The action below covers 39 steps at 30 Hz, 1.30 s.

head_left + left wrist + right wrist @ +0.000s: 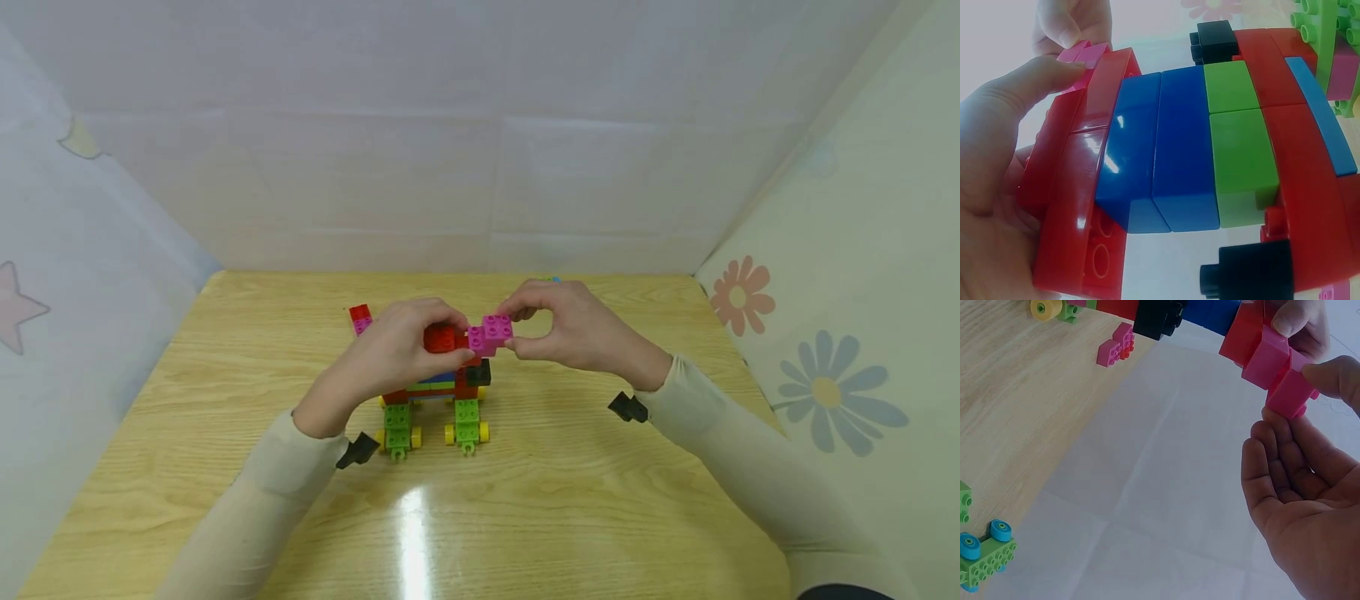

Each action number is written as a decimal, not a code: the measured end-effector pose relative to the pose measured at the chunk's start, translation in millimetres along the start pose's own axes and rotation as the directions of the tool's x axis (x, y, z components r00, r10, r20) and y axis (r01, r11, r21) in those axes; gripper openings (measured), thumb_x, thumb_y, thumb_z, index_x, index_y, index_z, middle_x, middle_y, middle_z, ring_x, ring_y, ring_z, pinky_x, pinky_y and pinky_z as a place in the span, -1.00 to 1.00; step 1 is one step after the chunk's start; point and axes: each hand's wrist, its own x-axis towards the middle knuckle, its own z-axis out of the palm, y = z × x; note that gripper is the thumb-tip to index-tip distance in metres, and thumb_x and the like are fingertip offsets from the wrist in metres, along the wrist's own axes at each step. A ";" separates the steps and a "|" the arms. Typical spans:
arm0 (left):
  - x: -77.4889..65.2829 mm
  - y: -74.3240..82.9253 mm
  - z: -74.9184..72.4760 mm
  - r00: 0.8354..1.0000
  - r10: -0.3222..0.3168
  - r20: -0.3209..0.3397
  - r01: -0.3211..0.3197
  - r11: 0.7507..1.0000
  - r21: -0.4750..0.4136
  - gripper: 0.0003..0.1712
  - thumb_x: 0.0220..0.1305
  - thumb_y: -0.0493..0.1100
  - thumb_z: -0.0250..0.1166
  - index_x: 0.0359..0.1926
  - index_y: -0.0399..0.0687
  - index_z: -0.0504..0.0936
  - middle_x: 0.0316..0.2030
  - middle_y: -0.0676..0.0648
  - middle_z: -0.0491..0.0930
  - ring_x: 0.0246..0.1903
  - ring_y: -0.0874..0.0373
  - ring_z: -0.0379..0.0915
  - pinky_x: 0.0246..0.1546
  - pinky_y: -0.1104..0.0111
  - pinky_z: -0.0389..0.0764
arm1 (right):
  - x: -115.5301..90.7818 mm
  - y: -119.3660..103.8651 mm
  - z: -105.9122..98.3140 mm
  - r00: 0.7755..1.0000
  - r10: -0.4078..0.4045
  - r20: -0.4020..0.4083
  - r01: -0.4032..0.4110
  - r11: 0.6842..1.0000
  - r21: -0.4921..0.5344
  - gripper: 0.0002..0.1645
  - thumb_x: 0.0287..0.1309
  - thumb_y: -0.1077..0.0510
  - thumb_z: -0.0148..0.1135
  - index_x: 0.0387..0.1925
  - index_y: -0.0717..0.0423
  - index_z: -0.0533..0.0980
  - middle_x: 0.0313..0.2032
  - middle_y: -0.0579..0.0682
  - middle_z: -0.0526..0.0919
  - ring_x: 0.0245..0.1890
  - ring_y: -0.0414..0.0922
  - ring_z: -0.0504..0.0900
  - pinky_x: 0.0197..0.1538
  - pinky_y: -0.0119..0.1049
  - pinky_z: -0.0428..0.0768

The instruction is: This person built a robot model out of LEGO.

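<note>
A tall toy building-brick model, with blue bricks [1160,150], green bricks [1238,137] and red bricks [1304,144], stands in front of me on green wheeled bases [467,421] with yellow wheels. My left hand [393,346] grips its red top bricks [441,337], thumb on the near side. At the right end of that top, my right hand [588,329] pinches a pink brick [497,327] between thumb and fingers. This brick sits against another pink brick [1266,362] beside the red ones. Black bricks [477,372] stick out lower on the model.
A piece of red and pink bricks [362,317] shows left of the model, partly behind my left hand. In the right wrist view, pink bricks [1116,345] and a green base with blue wheels [988,556] lie on the wooden table [600,500]. Cloth walls [480,192] surround it.
</note>
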 end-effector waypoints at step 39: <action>-13.5 -6.6 -9.2 0.998 -0.052 -0.029 0.051 0.999 -0.011 -0.59 0.38 -0.03 0.62 0.16 -0.04 0.79 0.00 0.00 0.80 -0.20 0.14 0.68 -0.14 0.24 0.78 | 9.4 20.6 55.1 0.995 0.096 0.033 -0.101 0.922 0.374 -0.47 0.34 0.11 0.63 0.27 0.06 0.67 0.13 0.00 0.79 0.12 -0.03 0.75 0.30 0.05 0.74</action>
